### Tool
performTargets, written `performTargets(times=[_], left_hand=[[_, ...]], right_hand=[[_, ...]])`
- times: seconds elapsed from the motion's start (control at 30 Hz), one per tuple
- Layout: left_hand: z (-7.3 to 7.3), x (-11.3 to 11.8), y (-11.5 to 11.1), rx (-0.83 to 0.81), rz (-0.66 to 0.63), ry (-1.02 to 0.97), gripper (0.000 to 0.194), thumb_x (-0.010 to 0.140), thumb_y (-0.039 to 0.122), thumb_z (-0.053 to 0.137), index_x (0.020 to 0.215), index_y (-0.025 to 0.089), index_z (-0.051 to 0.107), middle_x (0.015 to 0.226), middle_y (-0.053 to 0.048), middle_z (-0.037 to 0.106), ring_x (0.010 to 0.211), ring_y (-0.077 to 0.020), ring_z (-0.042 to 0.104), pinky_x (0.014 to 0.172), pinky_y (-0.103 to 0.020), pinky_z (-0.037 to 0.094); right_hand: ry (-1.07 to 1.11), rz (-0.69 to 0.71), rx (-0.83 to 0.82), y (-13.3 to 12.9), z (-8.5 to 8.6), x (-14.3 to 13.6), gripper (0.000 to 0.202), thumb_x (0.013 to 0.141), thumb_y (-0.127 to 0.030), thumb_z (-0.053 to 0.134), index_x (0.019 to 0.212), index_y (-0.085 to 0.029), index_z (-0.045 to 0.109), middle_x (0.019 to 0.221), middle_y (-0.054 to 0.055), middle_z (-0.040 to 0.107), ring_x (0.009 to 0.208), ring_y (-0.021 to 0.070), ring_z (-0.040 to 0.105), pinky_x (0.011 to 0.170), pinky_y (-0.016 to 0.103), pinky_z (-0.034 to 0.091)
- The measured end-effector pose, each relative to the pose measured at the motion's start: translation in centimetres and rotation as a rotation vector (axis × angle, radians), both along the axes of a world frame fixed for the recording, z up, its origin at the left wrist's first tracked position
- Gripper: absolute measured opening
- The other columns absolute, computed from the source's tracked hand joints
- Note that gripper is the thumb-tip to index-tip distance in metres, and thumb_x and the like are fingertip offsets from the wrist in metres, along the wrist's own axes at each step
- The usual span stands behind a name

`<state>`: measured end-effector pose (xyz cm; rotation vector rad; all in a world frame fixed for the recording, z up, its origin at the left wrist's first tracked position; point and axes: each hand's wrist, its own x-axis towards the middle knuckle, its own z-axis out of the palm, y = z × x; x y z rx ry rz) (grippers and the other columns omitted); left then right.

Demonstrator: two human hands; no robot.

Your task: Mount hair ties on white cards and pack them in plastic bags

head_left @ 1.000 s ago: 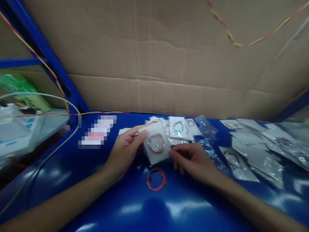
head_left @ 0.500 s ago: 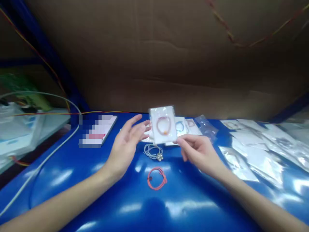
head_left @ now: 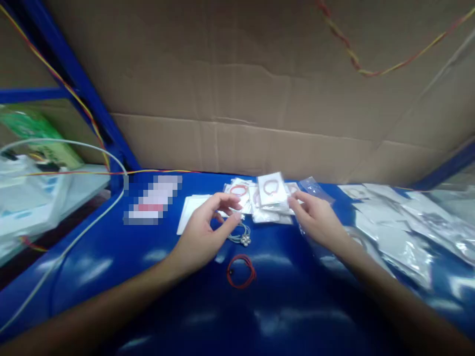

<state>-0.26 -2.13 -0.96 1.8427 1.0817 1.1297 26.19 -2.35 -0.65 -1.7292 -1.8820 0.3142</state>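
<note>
My right hand (head_left: 317, 217) pinches the right edge of a clear bag with a white card and a pinkish bracelet (head_left: 271, 187). This bag lies over a pile of other bagged cards (head_left: 265, 216). Empty, with thumb and fingers apart, my left hand (head_left: 204, 225) hovers in front of a bagged red bracelet (head_left: 238, 190). Partly behind its thumb is a pale blue-grey cord bracelet with a flower-shaped charm (head_left: 245, 240). Closer to me, a red cord bracelet with a dark bead (head_left: 241, 272) lies loose on the blue surface (head_left: 237, 321).
White cards (head_left: 187, 210) lie left of my left hand. Farther left is a blurred-out flat object (head_left: 152, 202). Several bagged cards (head_left: 401, 237) spread out on the right, and a clear bag (head_left: 313, 188) lies behind my right hand. A white cable (head_left: 85, 210) loops at left; cardboard (head_left: 237, 99) stands behind.
The bagged pinkish bracelet has gone from upright in the air down and right onto the pile, with my right hand. My left hand has moved slightly right, its fingers more curled.
</note>
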Motion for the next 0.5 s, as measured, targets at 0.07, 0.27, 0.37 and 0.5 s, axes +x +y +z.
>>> performTargets(times=[0.07, 0.27, 0.37, 0.5], left_hand=[[0.5, -0.4, 0.7, 0.079, 0.041, 0.039, 0.017, 0.094, 0.031, 0.063, 0.107, 0.021, 0.064, 0.107, -0.004, 0.071, 0.091, -0.02, 0.065, 0.08, -0.035, 0.052], [1.1, -1.9, 4.8, 0.489, -0.003, 0.41, 0.018, 0.097, 0.029, 0.057, 0.11, 0.019, 0.065, 0.108, -0.007, 0.072, 0.098, -0.0228, 0.065, 0.084, -0.037, 0.05], [0.4, -2.6, 6.1, 0.566, -0.102, 0.486, 0.018, 0.095, 0.028, 0.06, 0.108, 0.018, 0.068, 0.107, -0.009, 0.074, 0.102, -0.0258, 0.065, 0.093, -0.042, 0.047], [-0.5, -3.9, 6.2, 0.69, -0.146, 0.654, 0.016, 0.097, 0.024, 0.056, 0.102, 0.018, 0.07, 0.101, -0.009, 0.073, 0.094, -0.0244, 0.062, 0.087, -0.039, 0.047]], right_hand=[[-0.069, -0.022, -0.006, 0.0, 0.0, 0.0, 0.034, 0.1, -0.043, 0.043, 0.079, -0.022, 0.058, 0.059, 0.001, 0.058, 0.056, 0.0183, 0.051, 0.057, 0.029, 0.026], [-0.237, -0.054, -0.02, -0.1, 0.8, 0.1, 0.045, 0.1, -0.049, 0.041, 0.068, -0.022, 0.056, 0.06, 0.003, 0.06, 0.058, 0.0191, 0.053, 0.056, 0.03, 0.023], [-0.248, -0.047, 0.002, -0.3, 1.8, 0.9, 0.051, 0.101, -0.05, 0.039, 0.06, -0.021, 0.049, 0.056, 0.001, 0.054, 0.054, 0.0166, 0.048, 0.055, 0.03, 0.022], [-0.299, 0.106, 0.007, -0.3, 2.9, 2.6, 0.049, 0.099, -0.048, 0.045, 0.06, -0.02, 0.049, 0.055, 0.0, 0.05, 0.053, 0.0141, 0.043, 0.054, 0.03, 0.022]])
